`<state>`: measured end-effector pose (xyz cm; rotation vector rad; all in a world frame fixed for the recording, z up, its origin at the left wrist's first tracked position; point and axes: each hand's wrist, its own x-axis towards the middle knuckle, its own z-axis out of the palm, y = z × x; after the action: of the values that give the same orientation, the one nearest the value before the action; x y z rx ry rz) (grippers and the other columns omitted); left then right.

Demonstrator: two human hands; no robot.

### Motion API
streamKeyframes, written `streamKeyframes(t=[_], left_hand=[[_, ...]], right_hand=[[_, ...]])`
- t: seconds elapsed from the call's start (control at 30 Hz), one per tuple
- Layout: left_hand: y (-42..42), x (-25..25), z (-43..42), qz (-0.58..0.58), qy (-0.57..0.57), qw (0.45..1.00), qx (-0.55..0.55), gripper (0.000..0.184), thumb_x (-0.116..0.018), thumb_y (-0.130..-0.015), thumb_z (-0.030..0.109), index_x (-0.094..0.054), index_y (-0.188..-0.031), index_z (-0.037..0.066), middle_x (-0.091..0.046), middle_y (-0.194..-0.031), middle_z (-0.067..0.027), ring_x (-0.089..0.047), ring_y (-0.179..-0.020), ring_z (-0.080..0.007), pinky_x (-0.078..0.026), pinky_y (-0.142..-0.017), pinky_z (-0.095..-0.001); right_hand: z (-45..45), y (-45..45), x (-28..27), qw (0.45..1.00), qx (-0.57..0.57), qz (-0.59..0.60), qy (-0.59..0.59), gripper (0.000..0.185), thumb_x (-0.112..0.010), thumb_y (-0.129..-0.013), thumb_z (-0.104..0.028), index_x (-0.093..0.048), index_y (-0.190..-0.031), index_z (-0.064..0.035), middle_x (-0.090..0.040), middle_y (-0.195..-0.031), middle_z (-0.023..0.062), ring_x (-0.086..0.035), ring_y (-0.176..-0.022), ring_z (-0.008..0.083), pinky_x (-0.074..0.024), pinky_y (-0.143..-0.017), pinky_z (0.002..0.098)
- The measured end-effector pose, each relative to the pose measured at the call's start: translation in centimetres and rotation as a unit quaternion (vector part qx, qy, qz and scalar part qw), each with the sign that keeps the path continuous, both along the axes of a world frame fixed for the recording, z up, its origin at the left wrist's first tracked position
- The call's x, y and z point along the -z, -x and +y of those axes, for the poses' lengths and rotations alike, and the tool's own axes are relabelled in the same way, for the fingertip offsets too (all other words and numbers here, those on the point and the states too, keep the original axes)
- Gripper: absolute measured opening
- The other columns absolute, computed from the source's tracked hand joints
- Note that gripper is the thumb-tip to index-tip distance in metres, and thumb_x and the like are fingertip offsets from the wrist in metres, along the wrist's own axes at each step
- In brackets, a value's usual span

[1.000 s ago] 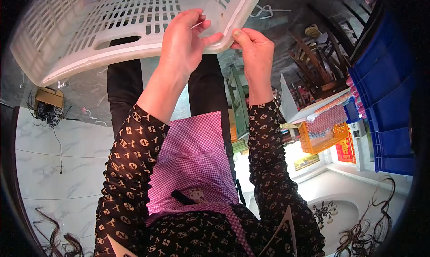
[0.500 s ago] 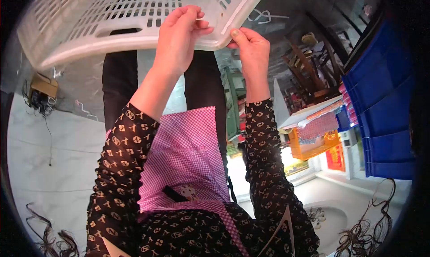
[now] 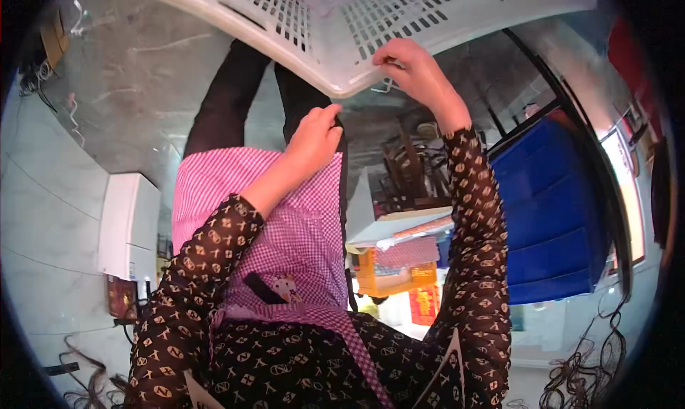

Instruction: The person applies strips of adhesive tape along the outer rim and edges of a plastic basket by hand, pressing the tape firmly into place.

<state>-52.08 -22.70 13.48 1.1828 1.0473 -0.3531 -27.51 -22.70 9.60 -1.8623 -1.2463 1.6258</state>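
A white plastic basket (image 3: 328,74) with slotted walls fills the top of the view, one rounded corner pointing toward me. My right hand (image 3: 417,70) is closed over its rim just right of that corner, fingertips curled to the inner side. Below the corner, my left hand (image 3: 314,139) is held in front of my legs with its fingers bent together. It looks apart from the basket. Whatever those left fingers hold, if anything, is too small to see. I wear a pink checked apron (image 3: 285,231) over a dark patterned top.
Large blue crates (image 3: 549,209) stand at the right. Stacked wooden stools (image 3: 414,159) and an orange crate (image 3: 392,275) appear beyond my right forearm. A white cabinet (image 3: 128,223) is against the wall at left. Grey floor (image 3: 157,59) shows beneath the basket.
The basket has turned in view, its corner now lower and nearer the middle. My left hand has dropped from in front of the basket to below it. My right hand sits along the right rim.
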Motion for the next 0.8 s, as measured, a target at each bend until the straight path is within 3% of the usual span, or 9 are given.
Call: streamKeyframes(t=[0.07,0.1,0.17,0.2,0.33,0.4,0.5,0.8], left_hand=[[-0.8,0.3,-0.5,0.001,-0.029,0.996,0.084,0.05,-0.056,-0.082,0.013,-0.042,-0.13,0.006,-0.055,-0.101,-0.0182,-0.052,-0.097,-0.0375,-0.043,-0.084,-0.0458],[-1.2,0.4,-0.2,-0.023,-0.072,0.992,0.101,0.052,-0.056,-0.082,0.013,-0.041,-0.131,0.006,-0.055,-0.101,-0.017,-0.052,-0.095,-0.0351,-0.043,-0.08,-0.0462],[-2.6,1.0,0.1,-0.016,-0.095,0.988,0.117,0.055,-0.055,-0.081,0.013,-0.039,-0.133,0.004,-0.055,-0.1,-0.0161,-0.052,-0.095,-0.033,-0.041,-0.08,-0.0443],[-3.2,0.7,0.4,-0.009,-0.087,0.99,0.11,0.057,-0.056,-0.081,0.013,-0.039,-0.134,0.003,-0.055,-0.099,-0.0154,-0.052,-0.095,-0.0318,-0.039,-0.081,-0.0434],[-4.6,-0.2,-1.0,-0.02,-0.147,0.985,0.09,0.06,-0.056,-0.081,0.013,-0.036,-0.136,0.0,-0.055,-0.095,-0.0139,-0.052,-0.092,-0.0298,-0.037,-0.078,-0.0414],[-5.2,0.1,-1.4,0.031,-0.094,0.989,0.105,0.062,-0.056,-0.082,0.014,-0.034,-0.138,0.0,-0.055,-0.094,-0.0138,-0.052,-0.091,-0.0292,-0.036,-0.078,-0.0402],[-5.7,0.7,-2.3,0.059,-0.051,0.993,0.085,0.064,-0.056,-0.082,0.015,-0.031,-0.139,0.001,-0.055,-0.093,-0.0144,-0.052,-0.091,-0.0296,-0.036,-0.078,-0.0407],[-8.8,1.3,-7.2,0.146,-0.204,0.965,-0.082,0.069,-0.063,-0.076,0.011,-0.033,-0.137,0.002,-0.049,-0.106,-0.0168,-0.049,-0.096,-0.0328,-0.036,-0.083,-0.044]], right_hand=[[0.9,0.6,2.9,0.99,-0.123,0.067,0.016,0.012,-0.063,-0.074,0.002,-0.061,-0.086,-0.0015,-0.061,-0.082,0.0077,-0.059,-0.076,0.0201,-0.047,-0.069,0.0311],[1.3,1.0,3.8,0.989,-0.133,0.06,0.015,0.012,-0.063,-0.074,0.002,-0.061,-0.086,-0.0015,-0.061,-0.082,0.0077,-0.059,-0.076,0.0201,-0.047,-0.069,0.0311],[2.0,1.9,5.7,0.954,-0.251,0.11,0.123,0.01,-0.064,-0.074,0.0,-0.061,-0.084,-0.0014,-0.061,-0.082,0.0077,-0.059,-0.077,0.0204,-0.0467,-0.068,0.0318],[2.4,2.3,5.8,0.938,-0.233,0.144,0.21,0.008,-0.064,-0.075,-0.002,-0.062,-0.082,-0.0021,-0.061,-0.081,0.0081,-0.059,-0.079,0.0193,-0.0464,-0.068,0.032],[2.8,2.3,6.5,0.916,-0.323,0.147,0.188,0.009,-0.064,-0.076,-0.004,-0.064,-0.084,-0.0031,-0.061,-0.082,0.0075,-0.06,-0.08,0.0184,-0.0468,-0.069,0.0323],[3.2,2.4,6.3,0.9,-0.309,0.153,0.266,0.01,-0.063,-0.078,-0.005,-0.065,-0.088,-0.0047,-0.06,-0.087,0.0067,-0.06,-0.081,0.0189,-0.0475,-0.072,0.0317],[4.0,2.6,7.0,0.873,-0.361,0.171,0.281,0.013,-0.061,-0.081,-0.011,-0.069,-0.091,-0.0081,-0.064,-0.096,0.0085,-0.061,-0.088,0.0229,-0.0474,-0.079,0.0325],[3.8,1.9,8.1,0.856,-0.434,0.215,0.181,0.015,-0.052,-0.085,-0.004,-0.064,-0.094,-0.005,-0.059,-0.094,0.0062,-0.06,-0.091,0.0208,-0.0465,-0.082,0.031]])
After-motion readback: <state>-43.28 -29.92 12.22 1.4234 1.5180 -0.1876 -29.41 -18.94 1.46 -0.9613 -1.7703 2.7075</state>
